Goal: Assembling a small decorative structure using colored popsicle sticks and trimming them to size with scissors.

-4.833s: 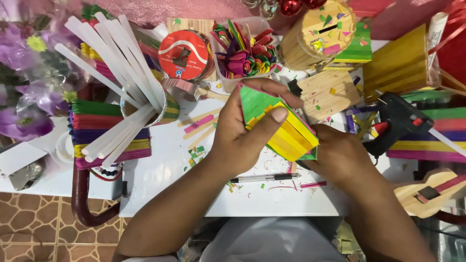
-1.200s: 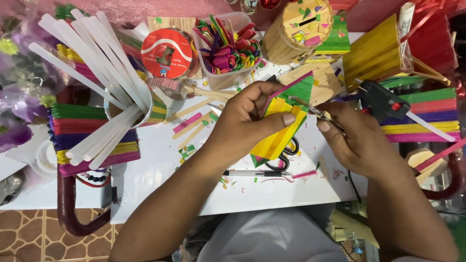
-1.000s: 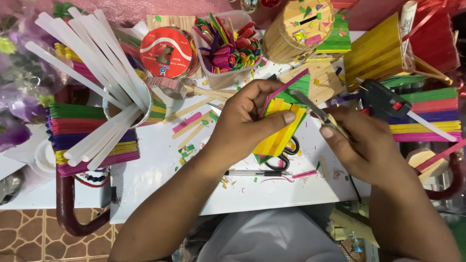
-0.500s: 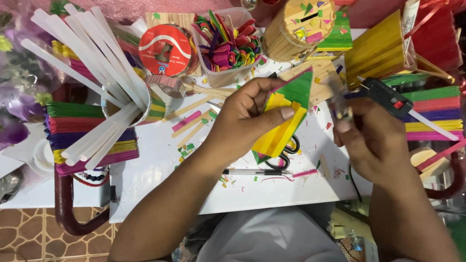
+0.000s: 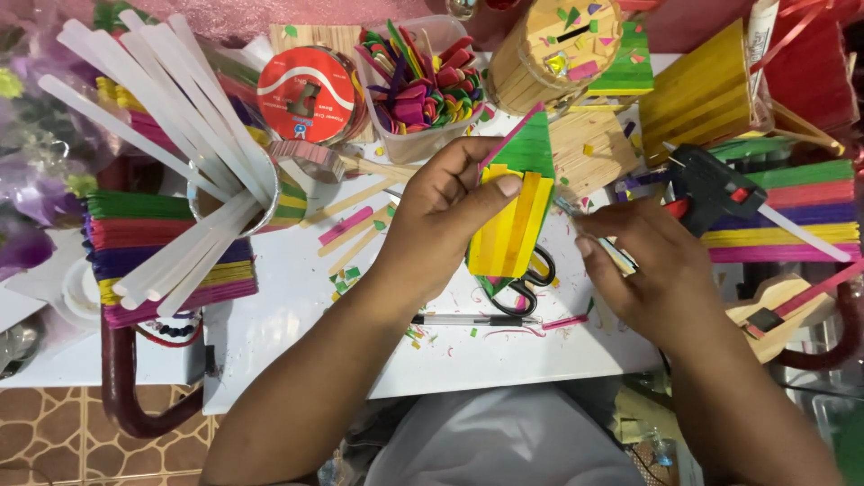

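My left hand (image 5: pixel 441 220) grips a small panel of glued craft sticks (image 5: pixel 515 211), yellow with a green pointed top and a pink edge stick, held upright above the white table (image 5: pixel 297 315). My right hand (image 5: pixel 639 265) is just right of the panel, fingers curled around a thin light stick (image 5: pixel 616 256); its fingertips are close to the panel's right edge, apart from it. Black-handled scissors (image 5: pixel 526 283) lie under the panel. A black hot glue gun (image 5: pixel 715 184) rests just beyond my right hand.
A cup of white glue sticks (image 5: pixel 180 162) and stacked coloured sticks (image 5: pixel 157 252) stand at left. A red tape roll (image 5: pixel 306 90), a tub of coloured sticks (image 5: pixel 423 85), a stick-built round box (image 5: pixel 558 45) and yellow panels (image 5: pixel 702 85) line the back. A pen (image 5: pixel 468 319) lies near the front.
My right hand has moved down and in from the glue gun toward the panel's right edge. The left hand keeps the panel upright, nearly still.
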